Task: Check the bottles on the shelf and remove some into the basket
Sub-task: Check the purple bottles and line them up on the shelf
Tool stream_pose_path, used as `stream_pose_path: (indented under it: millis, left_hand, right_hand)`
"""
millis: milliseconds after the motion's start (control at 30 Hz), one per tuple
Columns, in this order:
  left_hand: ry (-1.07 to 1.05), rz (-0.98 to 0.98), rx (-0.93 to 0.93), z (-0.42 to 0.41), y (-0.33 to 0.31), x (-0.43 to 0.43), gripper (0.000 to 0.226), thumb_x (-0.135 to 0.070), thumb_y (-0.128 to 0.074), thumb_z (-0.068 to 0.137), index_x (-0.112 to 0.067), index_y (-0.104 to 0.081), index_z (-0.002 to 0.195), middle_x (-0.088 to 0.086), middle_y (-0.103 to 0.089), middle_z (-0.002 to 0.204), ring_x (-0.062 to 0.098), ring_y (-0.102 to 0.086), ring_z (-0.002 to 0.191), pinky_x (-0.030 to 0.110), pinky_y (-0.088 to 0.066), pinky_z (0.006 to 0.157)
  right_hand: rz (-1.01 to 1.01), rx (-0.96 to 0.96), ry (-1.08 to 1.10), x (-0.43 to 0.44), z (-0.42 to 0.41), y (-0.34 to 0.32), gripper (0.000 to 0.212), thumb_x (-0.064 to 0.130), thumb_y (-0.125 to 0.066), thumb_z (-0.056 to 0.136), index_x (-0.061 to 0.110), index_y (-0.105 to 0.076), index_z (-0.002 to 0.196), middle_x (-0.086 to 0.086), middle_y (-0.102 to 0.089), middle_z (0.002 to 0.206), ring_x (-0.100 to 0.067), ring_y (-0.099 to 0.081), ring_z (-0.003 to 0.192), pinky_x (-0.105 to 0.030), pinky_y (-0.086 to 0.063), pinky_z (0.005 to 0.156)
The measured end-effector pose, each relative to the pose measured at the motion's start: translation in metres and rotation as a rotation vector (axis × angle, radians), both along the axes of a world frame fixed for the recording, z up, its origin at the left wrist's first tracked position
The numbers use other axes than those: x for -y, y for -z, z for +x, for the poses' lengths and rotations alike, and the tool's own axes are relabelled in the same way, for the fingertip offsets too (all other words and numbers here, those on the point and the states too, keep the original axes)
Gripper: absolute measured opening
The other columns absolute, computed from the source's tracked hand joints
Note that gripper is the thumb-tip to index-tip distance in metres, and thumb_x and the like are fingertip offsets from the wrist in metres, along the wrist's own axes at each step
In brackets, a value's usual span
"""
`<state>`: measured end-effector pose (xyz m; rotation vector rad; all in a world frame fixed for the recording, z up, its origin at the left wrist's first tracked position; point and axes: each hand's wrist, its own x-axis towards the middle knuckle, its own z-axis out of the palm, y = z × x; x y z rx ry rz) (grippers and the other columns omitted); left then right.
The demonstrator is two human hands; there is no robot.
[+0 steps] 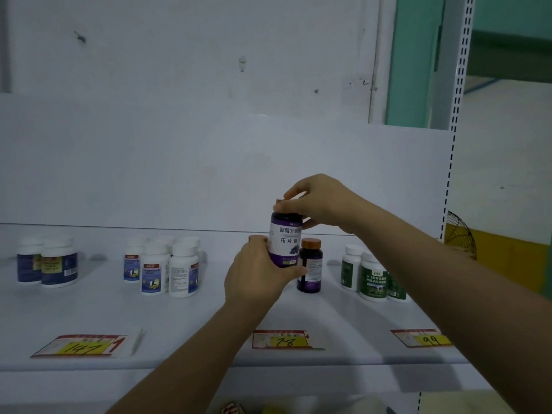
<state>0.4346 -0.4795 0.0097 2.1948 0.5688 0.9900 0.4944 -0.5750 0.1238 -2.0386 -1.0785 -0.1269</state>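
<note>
We see only the two arms of the person. The left hand (257,273) and left forearm (194,354) are bare from the fingertips to the bottom edge of the view. The right hand (316,201) and right forearm (448,279) are bare as well, as far as the right edge. Both forearms look smooth and slim; the right one appears broader where it nears the lens. The fingers are slender. In the dim light we cannot make out the nails or any finer marks.
</note>
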Motion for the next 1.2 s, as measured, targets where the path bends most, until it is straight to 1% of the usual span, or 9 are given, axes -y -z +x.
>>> stream_pose_path:
  millis: [167,233,300,400,667,867,1100,1133,1200]
  left_hand:
    - [-0.090,0.245,-0.236,-0.016,0.015,-0.030,0.051,-0.063,-0.046,0.085,-0.018,-0.050,0.109,-0.002,-0.054,0.102,0.015,-0.054,0.099,0.031,-0.046,0.084]
    - [-0.145,0.308,-0.412,-0.023,0.029,-0.042,0.055,-0.059,-0.039,0.090,-0.013,-0.048,0.120,0.006,-0.051,0.119,0.021,-0.047,0.115,0.032,-0.041,0.095]
    - [-0.144,0.332,-0.612,-0.027,0.041,-0.049,0.069,-0.058,-0.033,0.093,-0.007,-0.034,0.139,0.013,-0.034,0.147,0.027,-0.028,0.137,0.038,-0.027,0.111]
    - [-0.089,0.299,-0.753,-0.026,0.048,-0.057,0.076,-0.057,-0.024,0.095,-0.004,-0.011,0.150,0.013,-0.008,0.157,0.026,-0.008,0.145,0.038,-0.011,0.117]
    - [-0.061,0.321,-0.820,-0.024,0.052,-0.059,0.073,-0.055,-0.016,0.097,-0.005,-0.005,0.150,0.012,-0.002,0.158,0.024,-0.005,0.146,0.036,-0.006,0.116]
    - [-0.059,0.326,-0.822,-0.025,0.051,-0.059,0.073,-0.054,-0.016,0.097,-0.006,-0.004,0.150,0.011,-0.002,0.158,0.023,-0.004,0.146,0.036,-0.006,0.116]
    - [-0.055,0.324,-0.829,-0.025,0.050,-0.058,0.073,-0.054,-0.016,0.097,-0.006,-0.004,0.150,0.012,-0.002,0.158,0.024,-0.005,0.146,0.036,-0.006,0.116]
    - [-0.055,0.323,-0.833,-0.025,0.050,-0.058,0.073,-0.054,-0.016,0.097,-0.006,-0.004,0.150,0.011,-0.001,0.158,0.024,-0.004,0.146,0.036,-0.006,0.116]
    - [-0.057,0.323,-0.838,-0.025,0.050,-0.058,0.072,-0.054,-0.015,0.097,-0.006,-0.004,0.150,0.011,-0.001,0.158,0.024,-0.005,0.146,0.036,-0.007,0.116]
  right_hand:
    - [-0.037,0.232,0.153,-0.015,0.017,0.017,0.040,0.039,-0.065,0.086,0.007,-0.064,0.109,-0.006,-0.064,0.104,-0.018,-0.059,0.091,-0.028,-0.049,0.073]
    - [-0.043,0.250,0.179,-0.022,0.024,0.025,0.041,0.036,-0.063,0.088,0.002,-0.062,0.112,-0.013,-0.064,0.110,-0.026,-0.061,0.097,-0.035,-0.052,0.079]
    - [-0.045,0.241,0.196,-0.028,0.031,0.032,0.041,0.033,-0.060,0.090,-0.001,-0.062,0.112,-0.018,-0.065,0.111,-0.030,-0.061,0.101,-0.041,-0.052,0.087]
    - [-0.047,0.227,0.207,-0.037,0.040,0.042,0.038,0.035,-0.060,0.090,0.003,-0.061,0.109,-0.014,-0.064,0.108,-0.025,-0.060,0.092,-0.039,-0.053,0.085]
    - [-0.158,0.196,0.223,-0.054,0.049,0.068,0.041,0.033,-0.058,0.092,-0.004,-0.061,0.110,-0.020,-0.065,0.109,-0.033,-0.062,0.099,-0.045,-0.052,0.088]
    - [-0.301,0.333,0.263,-0.059,0.054,0.076,0.040,0.038,-0.053,0.092,0.004,-0.061,0.111,-0.012,-0.065,0.106,-0.027,-0.058,0.099,-0.037,-0.044,0.090]
    - [-0.480,0.397,0.227,-0.060,0.062,0.071,0.038,0.045,-0.046,0.095,0.009,-0.055,0.094,-0.011,-0.061,0.101,-0.023,-0.056,0.089,-0.031,-0.045,0.073]
    - [-0.507,0.402,0.223,-0.059,0.062,0.068,0.040,0.047,-0.044,0.095,0.009,-0.056,0.096,-0.011,-0.062,0.105,-0.024,-0.057,0.094,-0.032,-0.045,0.076]
    - [-0.532,0.415,0.215,-0.053,0.062,0.060,0.049,0.048,-0.043,0.096,0.008,-0.054,0.122,-0.014,-0.056,0.128,-0.027,-0.052,0.115,-0.036,-0.044,0.093]
